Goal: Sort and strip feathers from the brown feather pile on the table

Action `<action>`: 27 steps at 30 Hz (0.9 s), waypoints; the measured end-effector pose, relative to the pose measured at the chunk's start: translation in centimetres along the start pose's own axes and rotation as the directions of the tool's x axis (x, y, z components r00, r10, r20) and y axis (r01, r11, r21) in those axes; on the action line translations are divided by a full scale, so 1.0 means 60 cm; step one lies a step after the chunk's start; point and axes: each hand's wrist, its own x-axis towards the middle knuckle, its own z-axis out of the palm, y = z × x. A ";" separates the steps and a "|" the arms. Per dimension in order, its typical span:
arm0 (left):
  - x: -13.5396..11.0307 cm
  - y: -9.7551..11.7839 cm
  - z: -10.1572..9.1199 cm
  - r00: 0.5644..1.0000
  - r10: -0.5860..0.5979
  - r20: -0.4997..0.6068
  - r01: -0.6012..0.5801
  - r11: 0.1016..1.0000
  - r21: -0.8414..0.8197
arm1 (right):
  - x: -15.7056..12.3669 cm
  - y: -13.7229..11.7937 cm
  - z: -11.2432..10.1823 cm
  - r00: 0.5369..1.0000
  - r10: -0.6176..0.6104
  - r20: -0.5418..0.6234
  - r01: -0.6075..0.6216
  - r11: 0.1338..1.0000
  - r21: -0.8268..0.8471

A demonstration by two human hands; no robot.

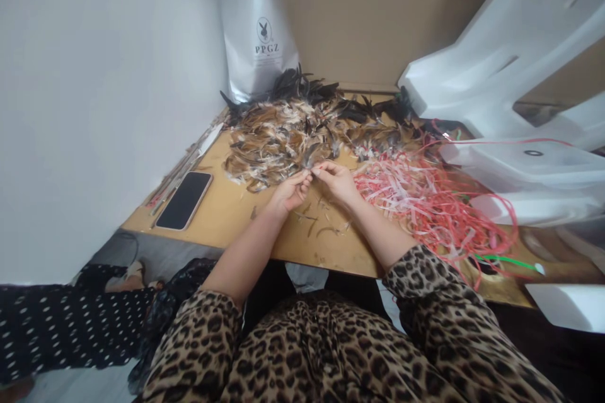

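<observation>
My left hand [293, 190] and my right hand [338, 181] meet fingertip to fingertip over the table, just in front of a heap of brown feathers [265, 138]. A brownish-grey feather [312, 155] stands up from the fingertips of my left hand, which is closed in a pinch. The fingers of my right hand are pinched together at the same spot, with a tiny bit of red by them; what they grip is too small to make out. To the right of my right hand lies a tangled pile of pink and red ribbon strips [416, 195].
A dark-screened phone [184, 200] lies at the table's left. Loose feather bits [326, 230] are scattered near my wrists. Behind the heap are black feathers [297, 85] and a white bag [258, 31]. White machine housings [520, 170] stand on the right. Another person's polka-dot clothing [70, 321] shows at lower left.
</observation>
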 end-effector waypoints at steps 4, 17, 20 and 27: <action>-0.004 -0.004 0.006 0.997 -0.069 -0.018 0.069 0.998 0.011 | 0.002 -0.008 -0.015 0.985 0.100 0.141 -0.109 0.992 0.057; 0.000 -0.015 -0.008 0.969 -0.172 0.179 0.131 0.967 0.217 | 0.001 -0.036 -0.029 0.964 0.225 0.145 -0.224 0.974 -0.022; 0.000 -0.012 -0.009 0.979 -0.138 0.150 0.094 0.959 0.269 | 0.003 -0.033 -0.035 0.974 0.212 0.076 -0.205 0.975 -0.088; -0.003 -0.012 -0.005 0.996 0.010 0.087 -0.050 0.881 0.471 | 0.004 -0.024 -0.039 0.978 0.206 0.023 -0.198 0.963 -0.181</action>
